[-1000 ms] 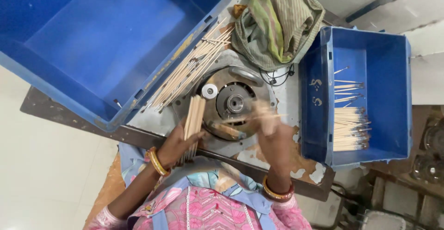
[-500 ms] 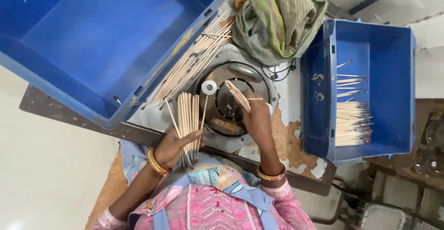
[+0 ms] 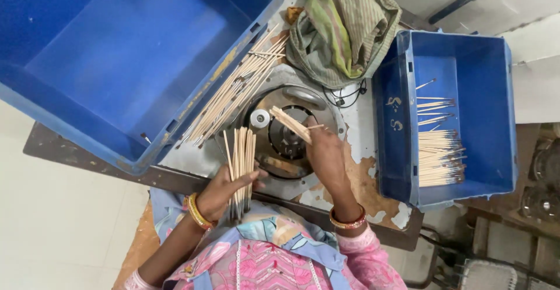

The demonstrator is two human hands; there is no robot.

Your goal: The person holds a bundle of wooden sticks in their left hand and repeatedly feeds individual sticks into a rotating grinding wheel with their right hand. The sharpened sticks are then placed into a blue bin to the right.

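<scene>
My left hand point(image 3: 224, 190) grips a fanned bundle of thin wooden sticks point(image 3: 241, 162), held upright near the table's front edge. My right hand point(image 3: 326, 155) holds a few short sticks point(image 3: 290, 123) over the round metal machine point(image 3: 286, 138) set in the table. A loose pile of long sticks point(image 3: 236, 92) lies slanted between the machine and the big blue crate point(image 3: 125, 62). Both wrists wear bangles.
A smaller blue crate point(image 3: 452, 115) at the right holds finished sticks point(image 3: 438, 156) laid in a row. A bunched green striped cloth point(image 3: 344, 25) lies at the back. A white roller point(image 3: 259, 118) sits on the machine. The table's paint is peeling by the right crate.
My right hand has come back from the right side and now sits over the machine with a few sticks. The left hand's bundle has fanned out and risen slightly.
</scene>
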